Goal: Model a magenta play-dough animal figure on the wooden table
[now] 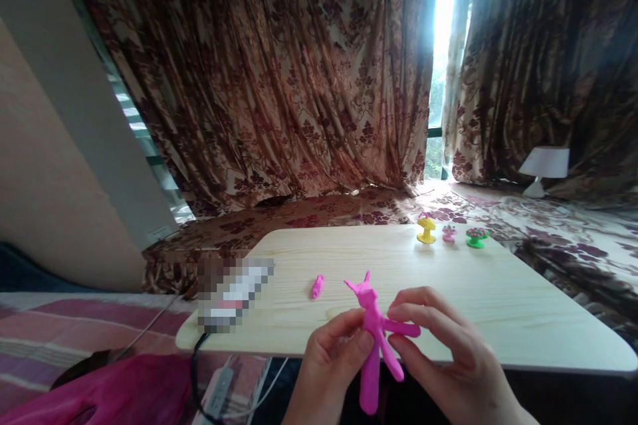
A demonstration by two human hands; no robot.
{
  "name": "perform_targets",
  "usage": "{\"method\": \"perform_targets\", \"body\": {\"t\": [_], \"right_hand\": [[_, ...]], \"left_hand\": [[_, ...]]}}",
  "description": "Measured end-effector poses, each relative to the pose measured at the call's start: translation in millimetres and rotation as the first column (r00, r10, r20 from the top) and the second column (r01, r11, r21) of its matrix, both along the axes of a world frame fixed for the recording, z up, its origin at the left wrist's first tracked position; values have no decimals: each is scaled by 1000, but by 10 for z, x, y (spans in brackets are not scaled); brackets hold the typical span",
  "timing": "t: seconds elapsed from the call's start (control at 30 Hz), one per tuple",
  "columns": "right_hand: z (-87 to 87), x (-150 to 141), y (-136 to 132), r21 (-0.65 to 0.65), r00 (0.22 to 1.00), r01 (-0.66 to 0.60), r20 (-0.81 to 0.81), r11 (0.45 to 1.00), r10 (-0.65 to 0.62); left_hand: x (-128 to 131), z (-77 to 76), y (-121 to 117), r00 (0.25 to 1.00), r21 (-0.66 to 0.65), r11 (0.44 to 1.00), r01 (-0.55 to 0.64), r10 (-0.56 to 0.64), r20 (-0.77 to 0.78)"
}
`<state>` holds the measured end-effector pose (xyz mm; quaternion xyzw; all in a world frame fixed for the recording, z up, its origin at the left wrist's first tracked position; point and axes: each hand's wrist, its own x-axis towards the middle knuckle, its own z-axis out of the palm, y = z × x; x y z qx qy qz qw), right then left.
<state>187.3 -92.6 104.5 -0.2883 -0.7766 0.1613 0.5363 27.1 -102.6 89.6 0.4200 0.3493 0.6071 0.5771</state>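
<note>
A pink clay figure (370, 332) with a small head, two thin points on top and several long limbs is held up over the near edge of the table. My left hand (335, 360) pinches its body between thumb and fingers. On the other side, my right hand (446, 345) has its thumb and fingers curled around the limb that sticks out to the right, closed on it. A small lump of pink clay (318, 286) lies on the tabletop, left of the figure and beyond my left hand.
Yellow (426, 229), pink (449, 233) and green (477, 237) clay pieces stand at the back right of the pale wooden table (289, 246). A blurred-out object (236, 295) with a black cable lies on the left. A white lamp (543, 166) stands beyond, near patterned curtains (299, 93).
</note>
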Motion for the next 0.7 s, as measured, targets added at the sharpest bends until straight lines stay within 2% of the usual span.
{"method": "perform_targets", "body": {"t": [0.2,0.3,0.47,0.7], "right_hand": [[47,-37,-33,104,998,61,-41,993,-57],[55,-30,-57,91,998,58,-35,994,-55],[88,-35,-44,73,999,24,-28,997,-22],[114,-27,-56,49,1000,25,11,998,-26]], "left_hand": [[35,41,-70,999,11,999,-35,35,-14],[41,33,-94,994,17,994,-108,109,-27],[53,69,-130,965,51,975,-215,220,-142],[62,218,-144,932,189,970,-150,203,-301]]}}
